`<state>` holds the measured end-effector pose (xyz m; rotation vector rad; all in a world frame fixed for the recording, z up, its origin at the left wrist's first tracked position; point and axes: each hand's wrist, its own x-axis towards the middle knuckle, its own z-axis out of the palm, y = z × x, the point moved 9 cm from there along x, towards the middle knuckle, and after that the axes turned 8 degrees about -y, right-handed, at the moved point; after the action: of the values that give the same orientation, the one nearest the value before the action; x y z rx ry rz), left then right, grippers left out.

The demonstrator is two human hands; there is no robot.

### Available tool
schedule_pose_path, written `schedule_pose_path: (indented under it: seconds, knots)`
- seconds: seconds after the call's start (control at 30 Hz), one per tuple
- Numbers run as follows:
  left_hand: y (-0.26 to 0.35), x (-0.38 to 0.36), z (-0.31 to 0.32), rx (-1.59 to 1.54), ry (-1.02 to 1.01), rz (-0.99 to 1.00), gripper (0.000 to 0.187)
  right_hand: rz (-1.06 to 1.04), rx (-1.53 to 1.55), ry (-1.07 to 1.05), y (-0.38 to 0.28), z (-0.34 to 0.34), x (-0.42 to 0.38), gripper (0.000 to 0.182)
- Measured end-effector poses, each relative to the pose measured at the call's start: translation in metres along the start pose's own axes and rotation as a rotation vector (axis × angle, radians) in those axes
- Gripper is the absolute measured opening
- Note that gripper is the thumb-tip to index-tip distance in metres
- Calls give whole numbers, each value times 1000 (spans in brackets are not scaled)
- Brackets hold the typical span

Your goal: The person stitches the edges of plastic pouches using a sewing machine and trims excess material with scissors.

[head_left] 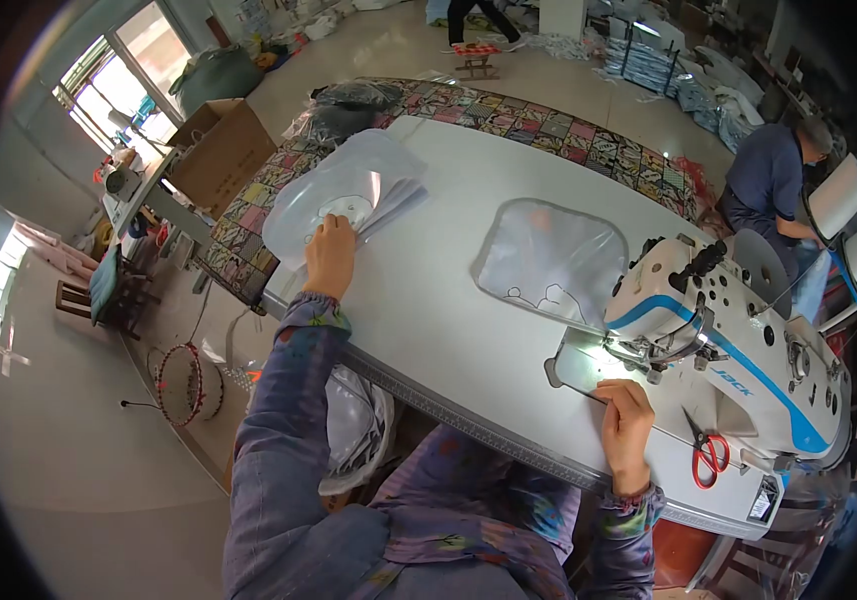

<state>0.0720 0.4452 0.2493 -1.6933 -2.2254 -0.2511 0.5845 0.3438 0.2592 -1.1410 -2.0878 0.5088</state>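
My left hand [331,258] reaches to a fanned pile of clear plastic sheets [389,160] at the table's far left. Its fingers are bent and pressed together on the top sheet, over a whitish round patch. My right hand [629,430] rests beside the sewing machine [739,360], just in front of the lit needle area. Its fingers are closed; whatever lies between their tips is hidden. Behind the needle plate [581,362] lies a clear plastic piece [554,250] with a grey bound edge, a dark thread curling over its near side.
Red-handled scissors [711,460] lie right of my right hand. Thread cones [839,195] stand behind the machine. A patterned cloth [549,125] borders the white tabletop [419,300]. A person [771,185] sits at the far right. A cardboard box [221,155] stands at the left.
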Motion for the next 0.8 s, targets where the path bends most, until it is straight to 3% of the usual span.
schedule_pose_path:
  seconds: [0.23, 0.33, 0.37, 0.47, 0.5, 0.53, 0.6, 0.63, 0.7, 0.77, 0.8]
  knots:
    - [-7, -8, 1, 21, -91, 52, 6, 18, 5, -7, 1, 1, -2, 25]
    - [-9, -9, -17, -85, -53, -8, 6, 31, 24, 17, -2, 1, -5, 27]
    - [-1, -13, -21, -252, -51, 33, 10, 55, 50, 39, -3, 2, -6, 30]
    - [83, -50, -59, -664, -44, 323, 32, 128, 320, -34, -31, 29, 5, 36]
    - [127, -76, -62, -677, -210, 409, 44, 241, 501, -218, -38, 51, 7, 42]
    - [169, -105, -68, -763, -411, 481, 50, 209, 565, -205, -54, 59, 11, 41]
    - [235, -165, -74, -981, -572, 671, 43, 275, 505, -171, -49, 69, 17, 39]
    - [252, -178, -81, -997, -587, 704, 43, 319, 457, -154, -38, 70, 16, 37]
    - [283, -198, -80, -1117, -802, 711, 33, 360, 317, -99, -10, 65, 9, 36]
    - [301, -192, -81, -1147, -806, 778, 25, 395, 182, -65, 6, 57, 1, 34]
    - [301, -175, -84, -1072, -631, 687, 23, 376, 171, -16, 5, 53, 0, 34]
